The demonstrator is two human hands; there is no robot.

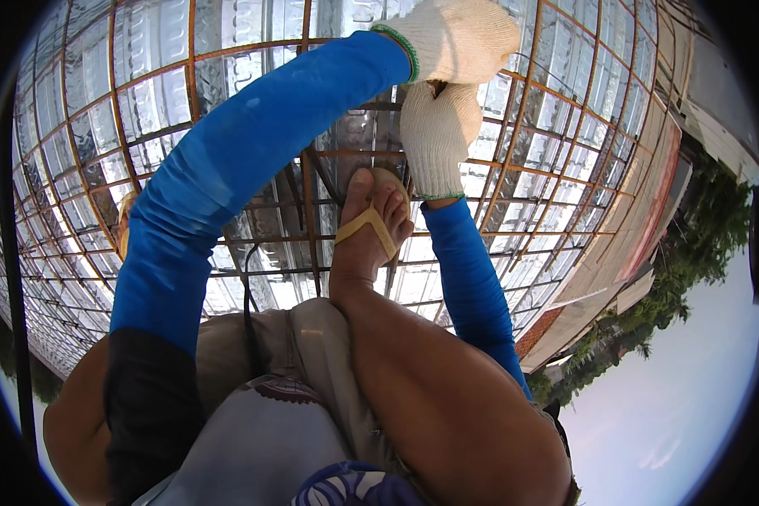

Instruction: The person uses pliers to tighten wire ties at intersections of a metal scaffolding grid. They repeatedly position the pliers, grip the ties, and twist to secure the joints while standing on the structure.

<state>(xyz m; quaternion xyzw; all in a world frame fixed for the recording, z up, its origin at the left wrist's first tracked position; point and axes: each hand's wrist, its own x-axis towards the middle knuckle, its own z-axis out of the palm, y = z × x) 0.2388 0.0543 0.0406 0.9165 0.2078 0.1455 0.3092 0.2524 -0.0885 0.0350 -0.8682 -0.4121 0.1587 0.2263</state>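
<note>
Rebar grid (514, 169) under gloved hands, sandalled foot (371, 228)

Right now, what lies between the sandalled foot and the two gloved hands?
In the head view, one rusty horizontal steel bar of the rebar grid crosses between the foot in the tan flip-flop sandal and the white knit-gloved right hand; the gloved left hand sits above.

No packages, labels, signs or screens anywhere in view, from 12 o'clock round to 12 o'clock.
</note>
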